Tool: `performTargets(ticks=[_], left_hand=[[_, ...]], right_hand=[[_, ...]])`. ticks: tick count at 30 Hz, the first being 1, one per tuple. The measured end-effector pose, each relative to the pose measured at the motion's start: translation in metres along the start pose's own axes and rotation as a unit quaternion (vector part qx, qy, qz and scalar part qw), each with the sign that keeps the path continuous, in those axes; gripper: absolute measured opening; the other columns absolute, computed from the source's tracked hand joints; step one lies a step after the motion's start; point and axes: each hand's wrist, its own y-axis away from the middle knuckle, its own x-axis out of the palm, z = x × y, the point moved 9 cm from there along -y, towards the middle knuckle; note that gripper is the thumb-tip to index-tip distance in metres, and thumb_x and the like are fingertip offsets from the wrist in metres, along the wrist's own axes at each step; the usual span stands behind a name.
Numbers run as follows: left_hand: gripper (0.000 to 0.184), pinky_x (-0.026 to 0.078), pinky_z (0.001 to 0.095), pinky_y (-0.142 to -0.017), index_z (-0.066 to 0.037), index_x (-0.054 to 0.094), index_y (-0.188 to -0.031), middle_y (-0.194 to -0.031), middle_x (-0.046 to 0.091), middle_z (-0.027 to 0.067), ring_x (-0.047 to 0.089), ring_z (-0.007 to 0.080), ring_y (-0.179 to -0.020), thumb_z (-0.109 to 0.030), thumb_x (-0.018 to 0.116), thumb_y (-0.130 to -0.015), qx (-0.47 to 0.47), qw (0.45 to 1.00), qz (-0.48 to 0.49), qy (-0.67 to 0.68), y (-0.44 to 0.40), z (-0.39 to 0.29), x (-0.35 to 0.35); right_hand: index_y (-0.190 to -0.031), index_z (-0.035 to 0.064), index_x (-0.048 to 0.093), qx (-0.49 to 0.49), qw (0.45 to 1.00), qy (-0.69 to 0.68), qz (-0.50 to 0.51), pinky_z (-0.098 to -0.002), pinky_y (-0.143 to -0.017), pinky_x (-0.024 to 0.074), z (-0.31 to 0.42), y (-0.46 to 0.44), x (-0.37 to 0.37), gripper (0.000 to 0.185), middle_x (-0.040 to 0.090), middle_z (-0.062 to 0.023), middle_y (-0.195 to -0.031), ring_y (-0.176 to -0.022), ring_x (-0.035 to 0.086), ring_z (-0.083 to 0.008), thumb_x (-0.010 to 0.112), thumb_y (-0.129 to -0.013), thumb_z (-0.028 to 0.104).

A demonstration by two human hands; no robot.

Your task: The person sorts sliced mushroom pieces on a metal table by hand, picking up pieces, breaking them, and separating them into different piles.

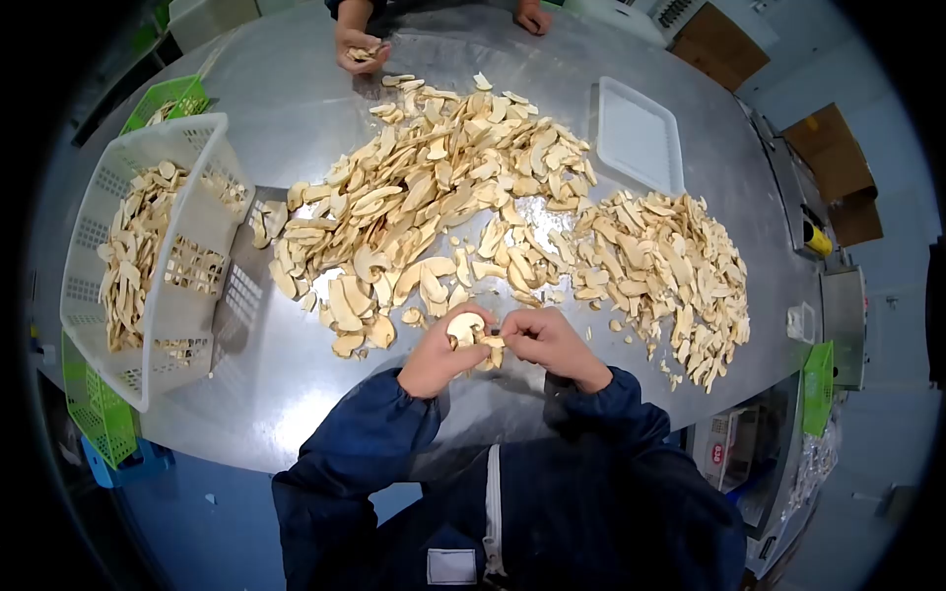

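Observation:
Close to the table's near edge, my left hand [442,357] is closed on pale dried mushroom slices [465,329], one of them broad and curved. My right hand [554,345] touches a small slice [493,345] at its fingertips, right beside my left hand; thumb and forefinger are pinched together. Beyond my hands lies a large heap of mushroom slices [434,177], and a second heap of smaller-looking slices [680,266] spreads to the right.
A white perforated basket [182,335] of slices stands at left, near green baskets [99,414]. A white tray [639,138] lies at the back right of the metal table [266,384]. Across it, a co-worker's hand [357,51] holds slices; their other hand [533,17] rests there.

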Motion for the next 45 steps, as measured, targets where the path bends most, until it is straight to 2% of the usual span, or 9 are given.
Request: performTargets(ticks=[5,10,14,17,21,27,33,39,45], left_hand=[[0.032,0.042,0.0218,-0.076,-0.004,0.051,-0.108,-0.094,0.051,-0.0001,0.05,0.0073,-0.085,0.002,0.057,-0.078,-0.016,0.991,-0.053,0.123,-0.001,0.01,-0.012],[0.032,0.043,0.0227,-0.076,-0.005,0.05,-0.11,-0.094,0.051,0.0002,0.052,0.009,-0.086,0.003,0.057,-0.08,-0.019,0.98,-0.088,0.177,0.0,0.008,-0.017],[0.033,0.043,0.0223,-0.076,-0.005,0.05,-0.112,-0.093,0.053,0.0003,0.052,0.0091,-0.086,0.002,0.057,-0.08,0.003,0.981,-0.092,0.173,-0.001,0.007,-0.019],[0.033,0.042,0.0218,-0.075,-0.005,0.05,-0.113,-0.093,0.054,0.0013,0.053,0.0093,-0.085,0.0,0.058,-0.081,0.017,0.985,-0.076,0.151,-0.001,0.005,-0.016],[0.033,0.048,0.0256,-0.074,-0.004,0.048,-0.116,-0.098,0.057,0.005,0.058,0.0133,-0.085,-0.003,0.057,-0.084,-0.044,0.969,-0.022,0.242,-0.001,0.017,-0.009],[0.034,0.053,0.0314,-0.074,-0.002,0.047,-0.118,-0.103,0.058,0.0091,0.062,0.0192,-0.088,-0.003,0.053,-0.084,-0.104,0.944,0.008,0.314,0.003,0.022,0.007],[0.034,0.052,0.029,-0.073,-0.003,0.047,-0.113,-0.099,0.056,0.0078,0.059,0.0163,-0.084,0.0,0.055,-0.08,-0.076,0.975,-0.032,0.206,0.001,0.021,-0.006],[0.033,0.045,0.023,-0.073,-0.005,0.051,-0.107,-0.09,0.054,0.0017,0.053,0.0093,-0.082,0.0,0.057,-0.075,-0.008,0.999,-0.046,-0.019,-0.001,0.0,-0.005],[0.033,0.041,0.0224,-0.076,-0.005,0.052,-0.103,-0.088,0.052,0.0005,0.049,0.0082,-0.083,0.0,0.058,-0.071,0.007,0.997,-0.019,-0.079,0.001,-0.005,0.006]], right_hand=[[-0.077,0.003,0.06,0.086,0.982,-0.101,-0.133,-0.0181,-0.045,0.031,-0.021,0.003,-0.022,0.013,0.051,0.0041,-0.06,-0.05,0.042,-0.002,0.053,-0.084,0.011],[-0.09,0.0011,0.061,0.024,0.986,-0.094,-0.139,-0.0169,-0.047,0.0335,-0.003,0.002,-0.017,0.012,0.055,0.0033,-0.067,-0.053,0.044,-0.0015,0.058,-0.085,0.012],[-0.092,-0.0004,0.061,-0.035,0.998,0.029,-0.053,-0.0172,-0.052,0.0353,0.007,0.001,0.002,0.013,0.057,0.0015,-0.071,-0.06,0.046,-0.0012,0.062,-0.08,0.005],[-0.088,0.0012,0.062,-0.056,0.986,0.09,-0.128,-0.0175,-0.05,0.0367,0.01,0.006,-0.005,0.01,0.056,0.0024,-0.067,-0.056,0.046,-0.0011,0.064,-0.08,0.006],[-0.09,0.0029,0.064,-0.223,0.893,0.309,-0.239,-0.0262,-0.054,0.0465,0.053,0.022,-0.01,0.016,0.064,-0.0072,-0.075,-0.059,0.06,-0.0179,0.062,-0.075,0.0],[-0.104,0.0034,0.062,-0.338,0.859,0.343,-0.173,-0.0296,-0.062,0.0501,0.066,0.018,0.015,0.034,0.065,-0.01,-0.085,-0.071,0.062,-0.0247,0.058,-0.072,-0.006],[-0.1,0.0002,0.061,-0.197,0.939,0.177,-0.217,-0.0254,-0.057,0.0456,0.032,0.013,-0.009,0.023,0.065,-0.0091,-0.081,-0.065,0.06,-0.0161,0.06,-0.078,0.0],[-0.085,0.0009,0.063,-0.13,0.972,0.159,-0.118,-0.0229,-0.051,0.0385,0.029,0.004,-0.008,0.01,0.057,-0.0046,-0.068,-0.057,0.05,-0.0094,0.062,-0.081,0.01],[-0.077,0.0019,0.059,-0.023,0.998,-0.047,-0.026,-0.0202,-0.052,0.0362,0.003,0.001,-0.004,0.012,0.055,0.0013,-0.068,-0.059,0.047,-0.0051,0.057,-0.084,0.011]])
